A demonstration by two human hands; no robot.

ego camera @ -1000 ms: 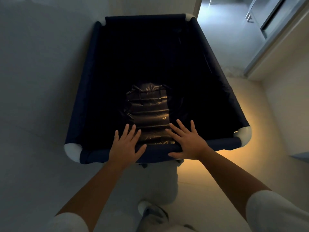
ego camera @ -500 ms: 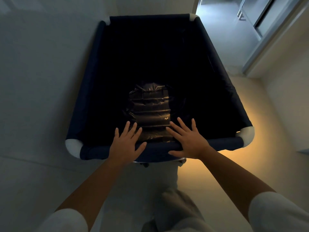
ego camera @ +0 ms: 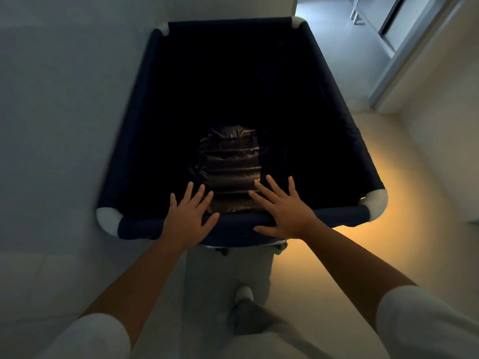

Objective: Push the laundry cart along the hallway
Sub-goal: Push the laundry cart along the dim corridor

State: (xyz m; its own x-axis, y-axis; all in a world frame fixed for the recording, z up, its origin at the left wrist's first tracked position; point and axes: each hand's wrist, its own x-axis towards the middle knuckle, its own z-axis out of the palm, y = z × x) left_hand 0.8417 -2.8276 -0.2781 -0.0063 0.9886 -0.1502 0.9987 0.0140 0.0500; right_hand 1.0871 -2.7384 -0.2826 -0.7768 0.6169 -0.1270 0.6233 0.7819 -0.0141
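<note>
A laundry cart with a dark navy fabric liner and white corner joints fills the middle of the view. A shiny dark quilted bundle lies at its bottom near my side. My left hand rests flat on the near rim, fingers spread. My right hand presses flat on the same rim to the right, fingers apart and pointing into the cart. Neither hand wraps around the rim.
A pale wall runs close along the cart's left side. On the right a wall ends at a grey door frame, with a lit room beyond at the top right. My shoe shows below the cart.
The cart has rolled forward along the hallway and the doorway at the right has come nearer. Both hands stay flat on the near rim. My foot has stepped forward.
</note>
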